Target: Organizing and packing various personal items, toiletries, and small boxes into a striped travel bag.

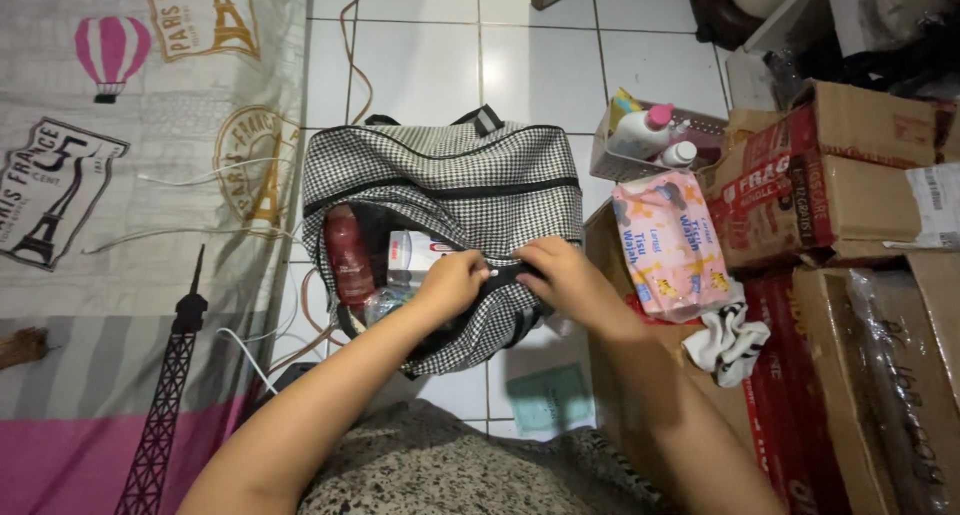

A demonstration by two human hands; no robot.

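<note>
Houndstooth duffel bag (445,190) was found lying on the white tiled floor (540,65), just beside the edge of a printed bedsheet (120,175) and well short of the cardboard boxes (840,175) on its far side. Both hands were observed at the bag's near opening: the left hand (452,283) was closed in a narrow pinch on the fabric edge, and the right hand (563,275) was likewise curled tight on the same edge, the two nearly touching. What lay between the fingers, whether a zipper pull or fabric alone, could not be determined. It was judged that the opening is being worked, and that this is best done with the edge kept taut between both hands and the contents kept clear of the track. The bag was noted as soft-sided, black and white checked, trimmed in black, with dark handles lying flat at its far end. Inside the opening, a dark red bottle (347,255) was seen lying lengthwise, with a white carton (415,255) beside it. A pink packet of wipes (672,240) rested on a box close to the bag, and white cables (200,175) trailed from the sheet toward the bag.
</note>
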